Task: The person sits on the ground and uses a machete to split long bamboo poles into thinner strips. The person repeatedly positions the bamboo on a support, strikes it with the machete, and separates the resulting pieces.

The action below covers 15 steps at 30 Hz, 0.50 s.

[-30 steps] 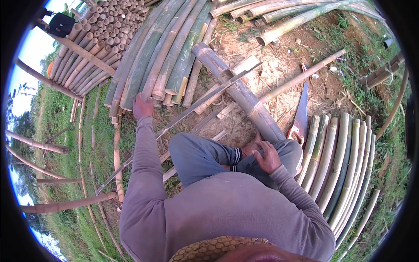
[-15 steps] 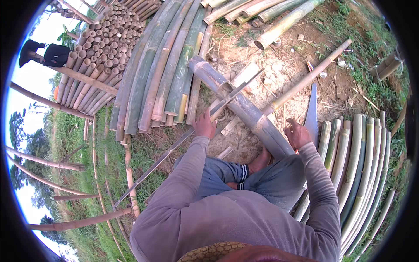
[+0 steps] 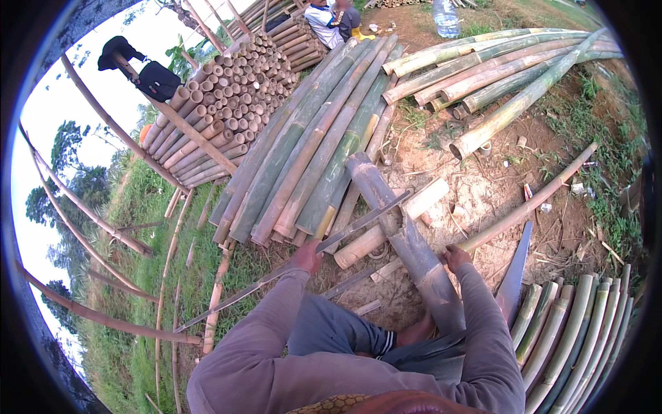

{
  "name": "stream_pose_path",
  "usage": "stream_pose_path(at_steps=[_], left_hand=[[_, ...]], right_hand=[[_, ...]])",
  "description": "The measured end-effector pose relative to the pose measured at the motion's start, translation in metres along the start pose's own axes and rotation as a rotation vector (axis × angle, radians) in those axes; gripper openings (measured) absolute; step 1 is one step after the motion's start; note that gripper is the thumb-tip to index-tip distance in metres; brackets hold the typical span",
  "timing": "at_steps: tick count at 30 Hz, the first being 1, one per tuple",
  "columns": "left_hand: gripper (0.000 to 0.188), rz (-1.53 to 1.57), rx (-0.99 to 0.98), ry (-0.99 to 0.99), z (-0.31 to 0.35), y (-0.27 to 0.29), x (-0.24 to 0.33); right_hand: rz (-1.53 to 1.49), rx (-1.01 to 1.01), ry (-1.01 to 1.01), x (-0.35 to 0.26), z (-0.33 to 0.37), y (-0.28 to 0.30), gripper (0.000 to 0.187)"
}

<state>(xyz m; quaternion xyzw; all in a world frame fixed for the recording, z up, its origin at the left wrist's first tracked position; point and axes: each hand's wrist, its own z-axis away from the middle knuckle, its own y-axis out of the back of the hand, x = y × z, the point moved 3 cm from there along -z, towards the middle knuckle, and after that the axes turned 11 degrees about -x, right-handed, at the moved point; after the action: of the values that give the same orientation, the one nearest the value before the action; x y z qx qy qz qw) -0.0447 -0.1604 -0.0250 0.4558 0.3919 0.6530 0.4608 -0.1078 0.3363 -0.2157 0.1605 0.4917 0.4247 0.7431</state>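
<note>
As the strip looks light, the left hand aptly grips midway, off the tube's edge; the right hand's hold is unclear.

There are two hands, the left hand and the right hand; one strip, one notched pole, one saw, one foot, one bag and one bottle. At least four pole piles show; the right pile has at least seven poles, the left pile too many to count.
</note>
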Motion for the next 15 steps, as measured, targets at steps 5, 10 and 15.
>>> stream_pose_path(at_steps=[5, 10, 15], left_hand=[[0.045, 0.026, 0.075, 0.043, 0.015, -0.028, -0.087], [0.069, -0.109, 0.176, -0.043, 0.04, -0.029, -0.054], [0.075, 0.822, -0.104, -0.34, 0.089, -0.024, 0.093]], right_hand=[[-0.105, 0.28, 0.104, -0.036, 0.019, 0.01, 0.041], [-0.329, 0.58, 0.233, -0.101, 0.062, 0.058, 0.038], [-0.751, 0.259, 0.398, -0.183, 0.138, 0.026, 0.046]])
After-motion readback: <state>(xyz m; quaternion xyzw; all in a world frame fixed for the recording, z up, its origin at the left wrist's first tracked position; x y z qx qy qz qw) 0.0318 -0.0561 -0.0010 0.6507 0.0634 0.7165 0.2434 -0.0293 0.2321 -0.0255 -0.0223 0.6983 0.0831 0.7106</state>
